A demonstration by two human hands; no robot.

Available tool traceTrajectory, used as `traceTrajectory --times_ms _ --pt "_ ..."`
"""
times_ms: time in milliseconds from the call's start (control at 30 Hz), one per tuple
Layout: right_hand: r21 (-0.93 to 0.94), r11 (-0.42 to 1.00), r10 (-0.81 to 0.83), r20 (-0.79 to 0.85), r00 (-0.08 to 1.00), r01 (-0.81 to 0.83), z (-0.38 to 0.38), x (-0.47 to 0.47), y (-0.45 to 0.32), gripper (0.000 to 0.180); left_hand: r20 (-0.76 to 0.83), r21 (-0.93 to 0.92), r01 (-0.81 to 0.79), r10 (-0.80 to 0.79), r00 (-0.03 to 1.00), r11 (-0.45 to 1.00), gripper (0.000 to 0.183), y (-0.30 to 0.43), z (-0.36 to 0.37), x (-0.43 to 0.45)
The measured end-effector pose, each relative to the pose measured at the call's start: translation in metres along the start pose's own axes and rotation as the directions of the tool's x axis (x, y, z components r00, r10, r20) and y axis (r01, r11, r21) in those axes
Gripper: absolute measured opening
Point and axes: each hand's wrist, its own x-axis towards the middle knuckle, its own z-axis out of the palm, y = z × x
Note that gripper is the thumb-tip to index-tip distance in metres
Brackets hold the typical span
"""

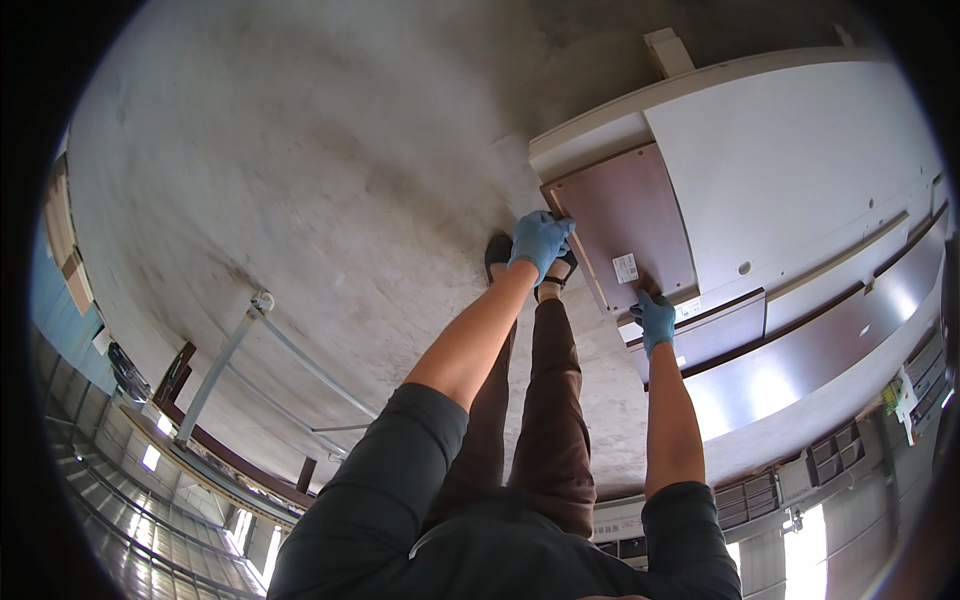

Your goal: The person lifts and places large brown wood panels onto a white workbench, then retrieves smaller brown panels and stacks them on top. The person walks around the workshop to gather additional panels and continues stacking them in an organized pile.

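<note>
A brown panel (626, 217) with a white label, small round holes and a pale strip along its left edge lies on a stack of white and brown boards. My left hand (540, 240), in a blue glove, has its fingers closed on the panel's left edge. At the panel's lower edge, near the label, is my right hand (655, 319), also in a blue glove; its fingertips touch the panel or the board beside it, and their grip is partly hidden. A large white panel (780, 150) lies to the right, with narrower brown boards (787, 382) below.
The stack's long edge (757, 64) curves across the upper right. My shoes (498, 251) stand on the concrete floor (337, 187) beside the stack. A grey metal frame with a wheel (262, 301) stands at left. More boards (67, 232) lie at the far left.
</note>
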Motion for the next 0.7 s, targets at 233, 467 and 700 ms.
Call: traceTrajectory --times_ms 233,467,700 --pt "0.074 0.997 -0.001 0.007 1.000 0.001 0.000 0.000 -0.003 0.021 -0.204 -0.459 -0.001 -0.104 0.973 0.889 0.020 -0.016 0.004 -0.022" --pt "0.102 0.994 0.022 0.056 0.998 -0.028 -0.004 0.000 -0.011 0.018 -0.205 0.070 -0.164 0.175 0.963 0.984 0.021 -0.021 0.008 0.004" --pt "0.032 0.998 -0.052 0.044 0.998 0.051 0.003 0.001 -0.020 0.022 -0.284 0.174 -0.203 0.246 0.927 0.964 0.032 -0.001 0.011 0.007"
